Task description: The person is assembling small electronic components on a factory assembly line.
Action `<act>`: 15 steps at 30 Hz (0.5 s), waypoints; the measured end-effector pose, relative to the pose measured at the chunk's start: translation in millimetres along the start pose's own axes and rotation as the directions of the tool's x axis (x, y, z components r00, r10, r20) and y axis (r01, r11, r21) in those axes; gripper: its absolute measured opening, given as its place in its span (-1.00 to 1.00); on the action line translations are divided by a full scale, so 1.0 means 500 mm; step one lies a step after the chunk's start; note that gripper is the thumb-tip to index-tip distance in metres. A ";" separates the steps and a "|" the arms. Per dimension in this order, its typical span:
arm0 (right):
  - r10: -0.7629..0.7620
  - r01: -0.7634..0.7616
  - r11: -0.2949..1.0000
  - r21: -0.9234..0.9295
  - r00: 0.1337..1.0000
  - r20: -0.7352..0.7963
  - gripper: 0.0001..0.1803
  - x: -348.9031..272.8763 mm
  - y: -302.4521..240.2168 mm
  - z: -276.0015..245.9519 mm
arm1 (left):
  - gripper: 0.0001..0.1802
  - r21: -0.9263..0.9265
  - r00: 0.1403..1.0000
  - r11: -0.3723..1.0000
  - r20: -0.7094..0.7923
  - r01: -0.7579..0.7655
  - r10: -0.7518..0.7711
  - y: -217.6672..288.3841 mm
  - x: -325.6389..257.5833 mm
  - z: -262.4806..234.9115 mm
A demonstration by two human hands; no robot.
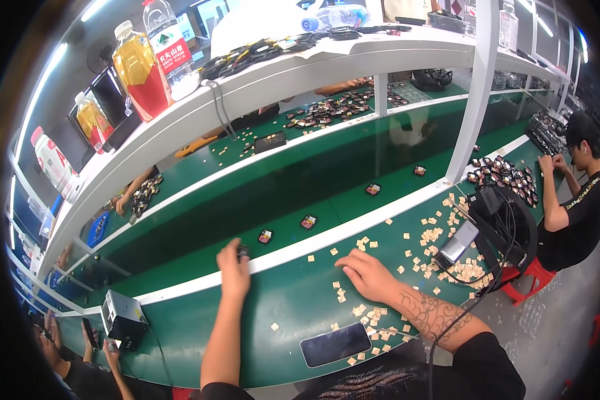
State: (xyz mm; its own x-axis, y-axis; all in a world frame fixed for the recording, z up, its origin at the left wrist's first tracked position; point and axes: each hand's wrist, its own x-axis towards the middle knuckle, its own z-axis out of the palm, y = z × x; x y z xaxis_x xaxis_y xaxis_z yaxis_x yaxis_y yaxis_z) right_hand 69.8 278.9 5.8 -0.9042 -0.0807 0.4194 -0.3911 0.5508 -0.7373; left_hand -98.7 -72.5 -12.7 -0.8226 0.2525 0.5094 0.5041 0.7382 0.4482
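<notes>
Over the near edge of the green conveyor belt [340, 203], my left hand [233, 270] has its fingers closed around a small black square piece [243, 251], mostly hidden by them. More such black pieces with coloured faces lie in a spaced row on the belt, the closest one [265, 237] just right of that hand. My right hand [368, 275] hovers over the green worktable, fingers loosely bent and partly apart, with nothing visible in them. Small tan squares [340, 291] lie scattered around and below it.
A phone [335, 345] lies near the table's front edge. At right are heaped tan squares [470, 270], a grey handheld device [457, 241], black cables and a pile of black pieces [503, 177]. A co-worker [577, 207] sits beyond. A white shelf [260, 93] with bottles overhangs the belt.
</notes>
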 end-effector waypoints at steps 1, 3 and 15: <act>0.010 -0.010 1.000 0.001 1.000 0.009 -0.83 -0.001 0.003 0.001 | -0.35 -0.121 0.995 0.991 0.081 -0.050 0.060 0.056 -0.026 0.005; -0.008 0.008 1.000 0.004 1.000 -0.029 -0.83 0.004 0.006 0.003 | -0.33 -0.274 0.965 0.956 0.207 -0.100 0.161 0.148 -0.085 0.016; -0.027 0.028 1.000 -0.002 0.973 0.231 -0.77 0.013 -0.022 0.033 | -0.39 -0.286 0.875 0.927 0.349 -0.242 0.336 0.245 -0.130 0.009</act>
State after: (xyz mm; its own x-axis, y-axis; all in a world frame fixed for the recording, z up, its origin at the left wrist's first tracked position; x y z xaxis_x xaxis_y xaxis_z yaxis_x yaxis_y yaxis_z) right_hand 65.4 258.4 7.8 -0.9084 -0.2854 0.3056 -0.4164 0.5499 -0.7240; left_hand 15.3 4.7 5.8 -0.6419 0.6872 0.3402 0.7419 0.4447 0.5018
